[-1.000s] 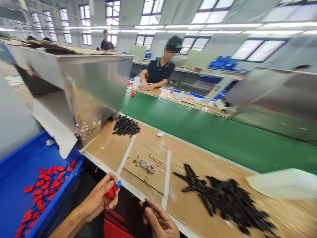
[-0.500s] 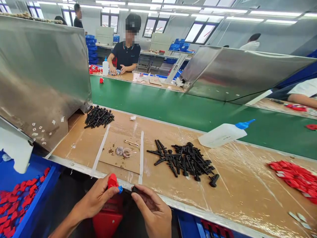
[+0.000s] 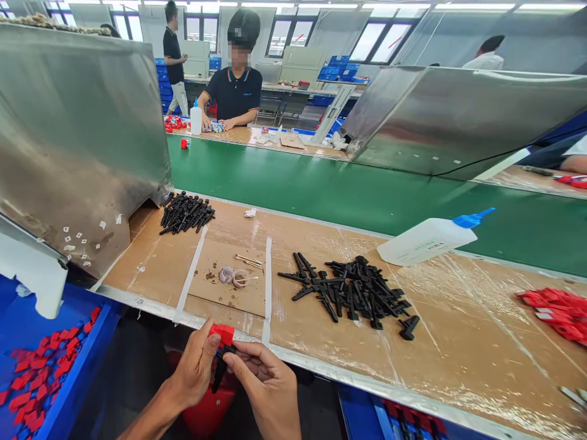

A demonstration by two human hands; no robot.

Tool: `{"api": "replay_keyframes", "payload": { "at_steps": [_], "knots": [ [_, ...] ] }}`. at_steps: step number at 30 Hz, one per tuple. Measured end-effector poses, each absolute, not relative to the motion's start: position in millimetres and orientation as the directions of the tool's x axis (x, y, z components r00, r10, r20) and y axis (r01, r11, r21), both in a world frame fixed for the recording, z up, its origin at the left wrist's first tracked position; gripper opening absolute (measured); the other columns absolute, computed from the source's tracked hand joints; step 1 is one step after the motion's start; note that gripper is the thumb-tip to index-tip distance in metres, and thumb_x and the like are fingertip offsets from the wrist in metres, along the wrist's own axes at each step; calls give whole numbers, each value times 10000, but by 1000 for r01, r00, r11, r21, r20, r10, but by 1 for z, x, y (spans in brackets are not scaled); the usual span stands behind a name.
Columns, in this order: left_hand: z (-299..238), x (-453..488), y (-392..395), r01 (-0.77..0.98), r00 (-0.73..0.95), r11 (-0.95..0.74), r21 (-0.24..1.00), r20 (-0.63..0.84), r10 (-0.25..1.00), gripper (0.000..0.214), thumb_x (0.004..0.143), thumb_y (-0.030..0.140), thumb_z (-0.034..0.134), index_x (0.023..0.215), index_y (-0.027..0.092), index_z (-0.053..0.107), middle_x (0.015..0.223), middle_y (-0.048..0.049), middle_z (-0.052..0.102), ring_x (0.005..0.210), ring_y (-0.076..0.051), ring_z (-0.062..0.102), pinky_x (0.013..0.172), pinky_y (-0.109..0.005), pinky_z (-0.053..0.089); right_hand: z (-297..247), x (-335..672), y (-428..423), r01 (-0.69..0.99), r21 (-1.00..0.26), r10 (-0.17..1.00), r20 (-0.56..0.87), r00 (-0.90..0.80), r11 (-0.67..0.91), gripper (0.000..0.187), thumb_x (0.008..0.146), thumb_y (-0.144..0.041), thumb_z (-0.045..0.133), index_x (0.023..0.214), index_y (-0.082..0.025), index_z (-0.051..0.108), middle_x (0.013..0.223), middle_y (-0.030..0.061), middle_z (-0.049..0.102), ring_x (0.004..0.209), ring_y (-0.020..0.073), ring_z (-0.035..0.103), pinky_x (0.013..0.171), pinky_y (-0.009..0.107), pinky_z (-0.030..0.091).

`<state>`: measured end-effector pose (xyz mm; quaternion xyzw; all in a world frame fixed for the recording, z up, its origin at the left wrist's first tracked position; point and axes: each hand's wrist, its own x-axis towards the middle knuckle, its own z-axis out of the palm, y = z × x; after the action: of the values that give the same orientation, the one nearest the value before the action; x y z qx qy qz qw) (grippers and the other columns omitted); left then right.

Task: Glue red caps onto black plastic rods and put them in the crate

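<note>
My left hand (image 3: pixel 195 366) pinches a small red plastic part (image 3: pixel 222 333) below the front edge of the workbench. My right hand (image 3: pixel 266 382) is closed on a black plastic pin (image 3: pixel 219 370), whose top meets the red part. Both hands touch each other at the fingertips. On the bench just beyond them lies a heap of several black pins (image 3: pixel 355 292). A smaller heap of black pins (image 3: pixel 186 214) lies at the back left.
A blue bin (image 3: pixel 68 391) holding red parts sits at lower left. A white squeeze bottle with a blue nozzle (image 3: pixel 428 239) lies by the green conveyor belt (image 3: pixel 321 189). Red parts (image 3: pixel 557 308) lie at right. Steel chutes flank the bench. A person works across the belt.
The view swung right and steadied. My hands came together: the black pin in my right hand now meets the red part in my left, which is turned upward.
</note>
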<state>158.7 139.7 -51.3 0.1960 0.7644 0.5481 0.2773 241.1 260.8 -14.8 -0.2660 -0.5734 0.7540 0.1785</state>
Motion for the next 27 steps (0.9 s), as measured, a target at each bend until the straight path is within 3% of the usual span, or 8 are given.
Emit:
{"api": "replay_keyframes", "payload": {
  "at_steps": [3,5,8,10,14,18,22,27],
  "knots": [
    [-49,162,142,-45,-757,308,950,-234,610,599,928,639,296,1137,198,644,1102,-103,669,1115,-276,535,1056,-422,359,-20,240,258,2,-919,587,-254,-769,-395,265,603,-322,882,769,-187,727,637,18,712,579,162,663,552,245,563],
    [-44,160,142,-83,-722,301,950,-266,638,616,920,649,317,1144,184,653,1157,-111,657,1144,-281,527,1073,-426,346,-22,241,260,-13,-898,553,-259,-792,-439,440,544,-307,920,935,-217,737,626,-25,674,563,137,629,553,229,537],
    [-32,156,142,-76,-611,263,962,-253,750,618,924,646,312,1117,186,677,1158,-102,662,1099,-263,547,1062,-404,359,-21,243,265,-11,-906,469,-209,-858,-424,681,464,-414,944,1093,-261,735,833,11,700,756,191,659,696,279,552],
    [-25,154,143,-27,-543,228,973,-206,814,617,934,635,290,1080,190,690,1107,-93,677,1038,-245,562,1030,-381,382,-21,245,267,-12,-933,443,-160,-882,-359,638,450,-507,921,1021,-265,774,951,45,695,885,237,649,796,316,545],
    [-11,153,148,45,-478,223,974,-175,861,628,942,629,256,1025,192,699,1022,-85,689,997,-240,571,962,-351,417,-28,250,270,-51,-965,468,-79,-880,-258,599,440,-566,895,968,-302,792,956,47,673,926,252,642,830,325,548],
    [2,154,147,105,-420,253,962,-188,888,484,971,535,329,1248,238,592,1209,-68,645,1116,-239,551,993,-341,395,-38,259,273,-82,-968,533,-60,-844,-239,575,482,-539,895,987,-287,785,1208,99,668,1131,314,621,943,368,521],
    [7,158,138,244,-316,265,933,-182,931,444,946,473,471,1346,283,500,1345,-60,586,1209,-259,530,1008,-333,389,-39,267,277,-126,-949,598,-76,-798,-290,575,486,-461,921,1013,-289,766,1046,99,764,1004,303,706,899,381,559],
    [-3,166,135,411,-327,340,846,-211,921,546,960,466,430,1450,229,384,1394,-141,557,1176,-316,574,945,-369,416,-30,268,280,-167,-954,592,-13,-806,-249,646,415,-531,909,1003,-303,772,940,78,783,937,300,724,835,359,587]
  ]
}}
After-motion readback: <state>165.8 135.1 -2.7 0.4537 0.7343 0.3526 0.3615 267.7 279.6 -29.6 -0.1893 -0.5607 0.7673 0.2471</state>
